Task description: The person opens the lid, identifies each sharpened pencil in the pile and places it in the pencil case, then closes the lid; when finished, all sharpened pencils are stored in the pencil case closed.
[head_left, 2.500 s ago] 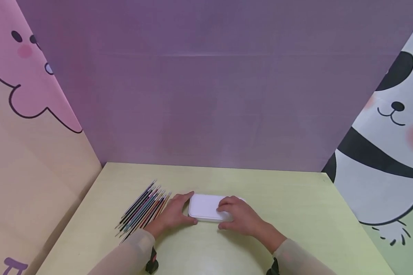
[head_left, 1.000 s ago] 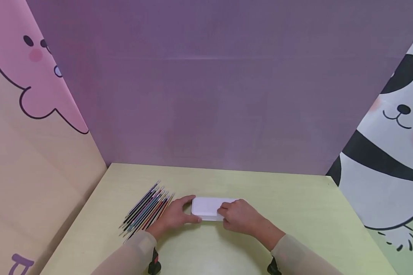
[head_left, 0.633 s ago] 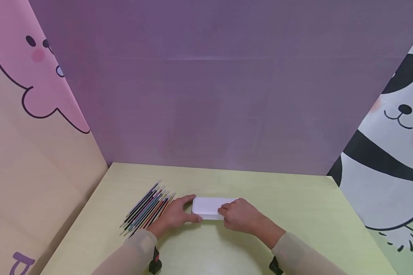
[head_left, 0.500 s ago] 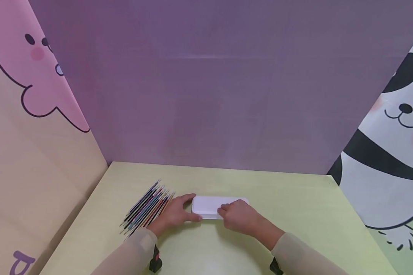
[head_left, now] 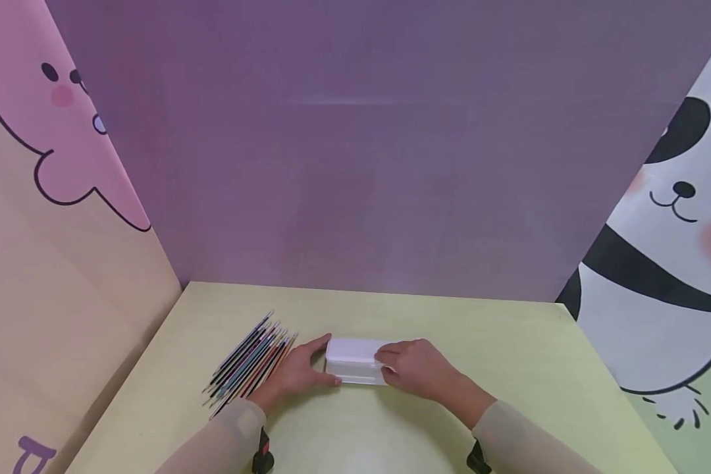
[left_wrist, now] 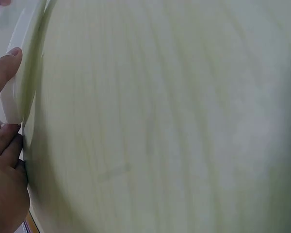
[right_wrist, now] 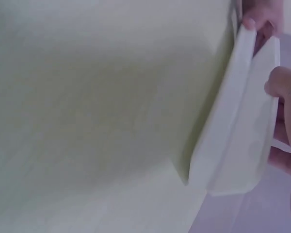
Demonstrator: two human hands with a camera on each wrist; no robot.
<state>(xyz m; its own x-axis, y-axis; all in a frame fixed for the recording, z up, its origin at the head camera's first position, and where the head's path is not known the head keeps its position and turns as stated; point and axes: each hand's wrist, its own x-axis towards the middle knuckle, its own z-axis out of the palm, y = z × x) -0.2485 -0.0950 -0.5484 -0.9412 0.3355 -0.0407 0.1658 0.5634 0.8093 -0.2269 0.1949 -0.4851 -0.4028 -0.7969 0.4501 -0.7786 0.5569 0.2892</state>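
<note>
A white oblong pencil-case-like box (head_left: 361, 374) lies on the table, its white lid (head_left: 349, 349) lifted along the near side. My left hand (head_left: 296, 370) grips the left end of the box, thumb at the near edge and forefinger at the far corner. In the left wrist view that thumb (left_wrist: 7, 68) lies against the box's side. My right hand (head_left: 423, 370) pinches the lid near its front edge. The right wrist view shows the lid (right_wrist: 254, 131) standing at an angle from the base (right_wrist: 223, 116), with a gap between. The box's inside is hidden.
A bundle of slim, multicoloured pencils (head_left: 250, 362) lies slantwise on the pale wooden table (head_left: 486, 342), just left of my left hand. A purple panel (head_left: 355, 164) stands behind the table, with cartoon-printed walls at both sides.
The lid was down on the box; now its near edge is raised. My right fingers have closed on the lid and moved up slightly. The left hand keeps its hold; the pencils lie as before.
</note>
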